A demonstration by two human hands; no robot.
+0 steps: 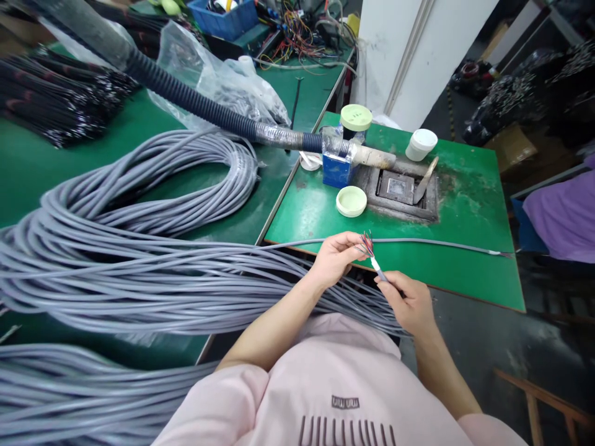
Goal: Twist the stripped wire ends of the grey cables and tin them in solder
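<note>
Grey cable (382, 274) held near front edge of green tabletop (478, 201).

Grey floor (469, 334), white pillar (381, 37)

A dark green worktop (28, 167) spreads across the left, and a brighter green worktop (474, 204) adjoins it on the right, with pale edging (276, 205) along the seam. The pillar stands just beyond the brighter one's far edge, a slim raised strip (411, 52) running up its face. At lower right, a wooden frame (533, 391) stands on the floor. Light shines softly off the brighter surface; the upper right is dim.
</note>
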